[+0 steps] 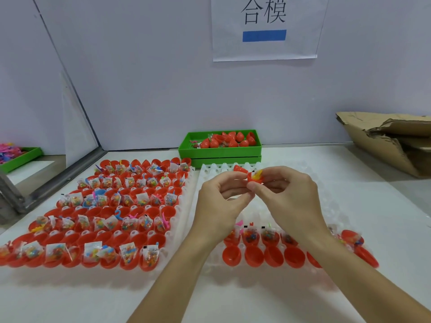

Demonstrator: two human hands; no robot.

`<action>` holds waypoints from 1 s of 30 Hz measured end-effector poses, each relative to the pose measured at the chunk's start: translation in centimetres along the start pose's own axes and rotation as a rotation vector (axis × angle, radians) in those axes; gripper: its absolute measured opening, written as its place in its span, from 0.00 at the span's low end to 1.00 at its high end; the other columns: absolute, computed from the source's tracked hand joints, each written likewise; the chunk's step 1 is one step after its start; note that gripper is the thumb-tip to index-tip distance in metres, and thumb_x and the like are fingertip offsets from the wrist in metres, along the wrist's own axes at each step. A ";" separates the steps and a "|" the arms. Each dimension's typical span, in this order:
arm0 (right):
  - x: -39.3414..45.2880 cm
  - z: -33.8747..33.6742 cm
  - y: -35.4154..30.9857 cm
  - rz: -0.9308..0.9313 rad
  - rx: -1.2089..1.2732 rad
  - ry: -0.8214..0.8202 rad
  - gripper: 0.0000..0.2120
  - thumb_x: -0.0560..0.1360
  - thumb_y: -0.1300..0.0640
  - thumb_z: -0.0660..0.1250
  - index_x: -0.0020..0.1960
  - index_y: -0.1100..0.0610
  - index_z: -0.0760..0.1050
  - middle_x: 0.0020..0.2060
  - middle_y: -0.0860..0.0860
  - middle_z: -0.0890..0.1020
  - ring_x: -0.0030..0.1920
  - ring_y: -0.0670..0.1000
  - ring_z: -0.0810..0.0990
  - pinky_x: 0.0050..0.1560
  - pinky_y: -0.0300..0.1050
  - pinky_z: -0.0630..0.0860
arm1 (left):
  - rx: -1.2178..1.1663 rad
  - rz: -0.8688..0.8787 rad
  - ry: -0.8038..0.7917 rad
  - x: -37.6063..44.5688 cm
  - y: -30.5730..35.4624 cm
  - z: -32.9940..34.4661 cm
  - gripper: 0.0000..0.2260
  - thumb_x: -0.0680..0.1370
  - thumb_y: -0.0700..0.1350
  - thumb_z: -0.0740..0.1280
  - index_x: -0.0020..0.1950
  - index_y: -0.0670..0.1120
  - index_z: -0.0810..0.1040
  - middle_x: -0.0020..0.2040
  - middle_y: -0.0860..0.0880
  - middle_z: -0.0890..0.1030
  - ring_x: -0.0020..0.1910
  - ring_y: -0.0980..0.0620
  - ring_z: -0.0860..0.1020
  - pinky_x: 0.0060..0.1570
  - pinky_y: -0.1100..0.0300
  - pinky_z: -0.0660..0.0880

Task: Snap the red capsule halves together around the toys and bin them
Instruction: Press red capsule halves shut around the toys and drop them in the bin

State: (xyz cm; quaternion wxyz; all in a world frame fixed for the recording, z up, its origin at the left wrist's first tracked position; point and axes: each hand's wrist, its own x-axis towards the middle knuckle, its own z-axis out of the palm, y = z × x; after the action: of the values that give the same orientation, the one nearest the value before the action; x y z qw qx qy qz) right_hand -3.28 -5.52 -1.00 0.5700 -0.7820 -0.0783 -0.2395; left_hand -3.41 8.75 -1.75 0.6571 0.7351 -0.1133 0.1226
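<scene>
Left hand (220,194): raised above the white tray, fingers curled, thumb and fingertips pinching the near-left side of the red capsule half.
Right hand (285,192): raised opposite, thumb and forefinger pinching the same half from the right.
Red capsule half (254,178): held between both hands, open side up, yellow toy piece (257,174) sticking out of it. Second red half (239,169) just behind and left of it, tilted; whether hinged to it cannot be told.
White tray (345,201): under the hands, mostly bare cells, a near row of open red halves (254,255) with bagged toys behind them.
Left tray (184,215): rows of red halves, many holding small bagged toys (127,251).
Green bin (219,151): at the wall, holding closed red capsules (229,139).
Torn cardboard box (382,141): far right.
Paper sign (264,27): on the wall.
</scene>
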 end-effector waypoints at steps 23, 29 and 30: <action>0.9 -1.1 0.1 -0.068 0.014 -0.025 0.07 0.77 0.59 0.70 0.54 0.50 0.79 0.42 0.44 0.81 0.42 0.43 0.79 0.39 0.33 0.76 | -0.091 -0.050 -0.015 0.1 0.4 -0.1 0.07 0.78 0.35 0.69 0.54 0.44 0.77 0.47 0.46 0.85 0.45 0.52 0.85 0.42 0.63 0.80; 2.5 -3.1 0.7 0.229 0.198 -0.351 0.11 0.81 0.57 0.64 0.61 0.52 0.79 0.50 0.47 0.86 0.51 0.48 0.85 0.48 0.42 0.80 | -0.146 -0.042 -0.066 0.0 0.6 0.0 0.08 0.80 0.34 0.66 0.53 0.46 0.78 0.48 0.45 0.85 0.45 0.50 0.85 0.42 0.62 0.80; 2.5 -3.1 0.8 0.232 0.255 -0.377 0.10 0.81 0.59 0.64 0.59 0.52 0.80 0.49 0.48 0.87 0.51 0.49 0.85 0.47 0.42 0.80 | -0.150 -0.041 -0.067 0.0 0.6 0.0 0.08 0.80 0.34 0.65 0.53 0.46 0.78 0.48 0.45 0.85 0.45 0.50 0.85 0.43 0.62 0.81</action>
State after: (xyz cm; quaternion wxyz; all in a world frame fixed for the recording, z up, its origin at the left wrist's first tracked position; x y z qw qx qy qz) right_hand -1.73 -9.07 0.22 0.6632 -0.7383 -0.1225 -0.0108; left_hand -3.63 8.70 -1.15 0.7086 0.6896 -0.1292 0.0757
